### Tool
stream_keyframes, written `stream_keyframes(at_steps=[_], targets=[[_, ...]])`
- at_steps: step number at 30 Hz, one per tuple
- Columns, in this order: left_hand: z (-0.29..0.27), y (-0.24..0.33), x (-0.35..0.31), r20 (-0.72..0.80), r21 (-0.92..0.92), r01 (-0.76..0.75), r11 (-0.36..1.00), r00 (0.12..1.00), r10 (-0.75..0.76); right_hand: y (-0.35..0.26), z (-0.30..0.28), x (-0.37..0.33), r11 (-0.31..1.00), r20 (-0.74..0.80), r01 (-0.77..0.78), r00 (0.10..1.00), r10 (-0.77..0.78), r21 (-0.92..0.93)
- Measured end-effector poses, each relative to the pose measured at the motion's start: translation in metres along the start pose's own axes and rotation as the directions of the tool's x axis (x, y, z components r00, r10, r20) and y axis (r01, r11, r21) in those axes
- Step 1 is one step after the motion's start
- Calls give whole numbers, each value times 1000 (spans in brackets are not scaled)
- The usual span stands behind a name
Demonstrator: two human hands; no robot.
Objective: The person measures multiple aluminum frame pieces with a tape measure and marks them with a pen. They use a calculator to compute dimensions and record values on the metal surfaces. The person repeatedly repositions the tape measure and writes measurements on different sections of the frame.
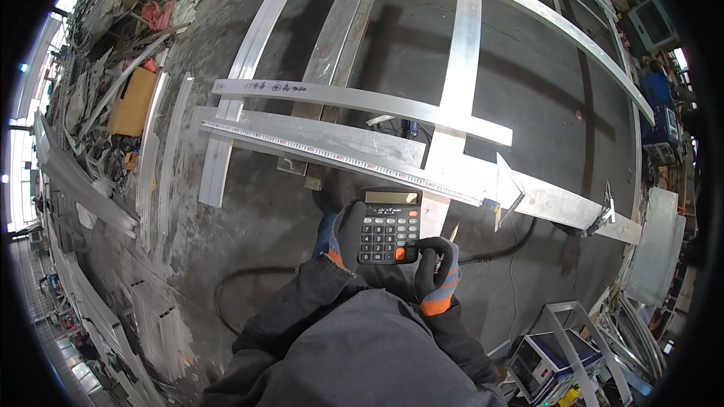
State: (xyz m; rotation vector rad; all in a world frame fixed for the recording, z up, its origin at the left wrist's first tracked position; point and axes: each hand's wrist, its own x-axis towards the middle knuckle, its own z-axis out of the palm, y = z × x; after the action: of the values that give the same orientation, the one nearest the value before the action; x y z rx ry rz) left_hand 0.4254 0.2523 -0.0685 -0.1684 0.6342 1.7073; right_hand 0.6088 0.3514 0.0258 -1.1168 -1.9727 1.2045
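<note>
A black calculator [390,226] with grey, black and orange keys lies in my left hand [345,235], whose gloved fingers wrap its left edge. My right hand [439,271], in a black, grey and orange glove, is at the calculator's lower right corner with a finger by the keys. Its fingers are curled round a thin pencil-like stick [454,233], its pale tip pointing up. Just beyond the calculator, a graduated measuring strip [339,158] runs along a flat metal bar [317,136]. A metal set square [510,191] stands near the strip's right end.
Silvery metal bars [461,45] form a raised frame ahead of me. One cross bar [324,93] bears handwriting. A clamp [603,215] sits on the right bar. Scrap and a cardboard piece [132,102] lie left. A dark hose [249,275] crosses the floor; a boxy machine [554,362] stands lower right.
</note>
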Motion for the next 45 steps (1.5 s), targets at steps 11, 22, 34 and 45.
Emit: stream_keyframes(at_steps=[11, 22, 34, 45], targets=[[72, 31, -21, 149, 118, 15, 993, 988, -33, 6, 3, -1, 841, 292, 505, 848, -442, -196], [44, 9, -5, -177, 362, -162, 918, 955, 238, -7, 8, 5, 781, 506, 607, 724, -469, -145], [51, 10, -2, -130, 298, -199, 934, 960, 246, -9, 10, 16, 809, 394, 559, 796, -460, -185], [60, 17, -4, -126, 195, -93, 976, 985, 119, 2, 0, 17, 905, 90, 306, 952, -292, -295]])
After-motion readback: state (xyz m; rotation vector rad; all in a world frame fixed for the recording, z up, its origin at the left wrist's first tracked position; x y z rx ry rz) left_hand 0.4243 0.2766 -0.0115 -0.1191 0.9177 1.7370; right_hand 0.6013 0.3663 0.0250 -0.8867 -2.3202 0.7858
